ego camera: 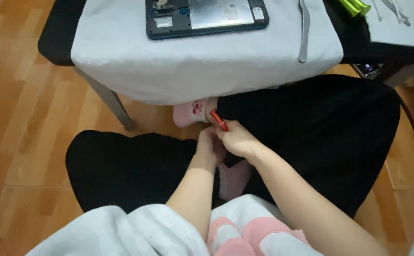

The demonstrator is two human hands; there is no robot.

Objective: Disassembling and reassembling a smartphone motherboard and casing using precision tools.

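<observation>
Both my hands meet low in my lap, between my crossed legs in black trousers. My right hand (238, 139) grips a small red tool (219, 119) whose tip points up toward my pink-socked foot (190, 114). My left hand (208, 146) is pressed against the right one, fingers curled; what it holds is hidden. Up on the small table lies an opened dark blue tablet (206, 17) with its insides showing, on a white cloth (193, 66).
Metal tweezers (304, 33) lie on the cloth right of the tablet. A green cylinder (354, 6) and thin metal tools (391, 10) sit at the top right. A phone (367, 69) shows under the table edge. Grey table leg (110, 102) stands on the wooden floor.
</observation>
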